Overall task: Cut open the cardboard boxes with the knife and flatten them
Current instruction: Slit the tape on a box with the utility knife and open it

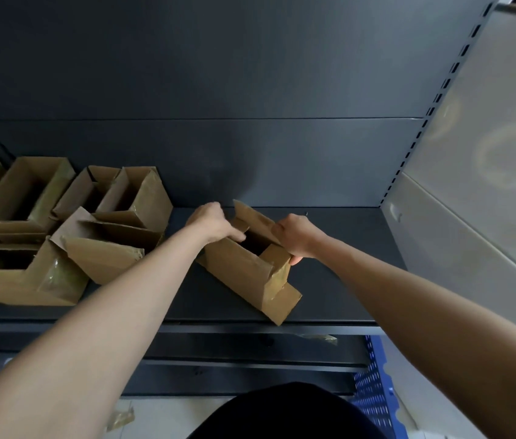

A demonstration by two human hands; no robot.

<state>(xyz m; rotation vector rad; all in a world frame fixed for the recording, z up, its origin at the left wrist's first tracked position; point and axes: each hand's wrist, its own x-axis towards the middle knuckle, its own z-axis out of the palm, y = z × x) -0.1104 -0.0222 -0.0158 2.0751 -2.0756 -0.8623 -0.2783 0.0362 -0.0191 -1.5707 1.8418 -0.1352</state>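
**Floor level, nearest.** Tape scrap [120, 418] on pale floor beside the person's dark clothing. Blue perforated crate [373, 384] at lower right.

**Shelf front.** Tape strip [320, 339] hangs off the front lip of the dark shelf [345, 280], which carries all the cardboard.

**Box in work** [244, 277]. Long, set askew at mid-shelf, its near corner reaching the front edge. The top is open with flaps raised, and glossy tape clings to the near end.

**Left hand** [215, 223]. Fingers are curled over the far-left rim, tips dipping into the opening.

**Right hand** [297, 239]. It grips the right-hand flap, with the thumb showing under the near end flap. The other fingers are hidden behind the cardboard.

**Pile of boxes** [60, 223], left of the shelf, near the box in work. All are open at the top with walls mostly upright. None plainly lies flat.

**Knife.** Not in view.

**Back panel** [218, 90], farthest. Plain dark sheet.

**Progress, as judged.** Cutting seems finished for the box in work, since its top seam is parted. Its bottom seam cannot be seen, and flattening is not yet done. The pile looks opened but uncollapsed, so most of the flattening appears to remain.
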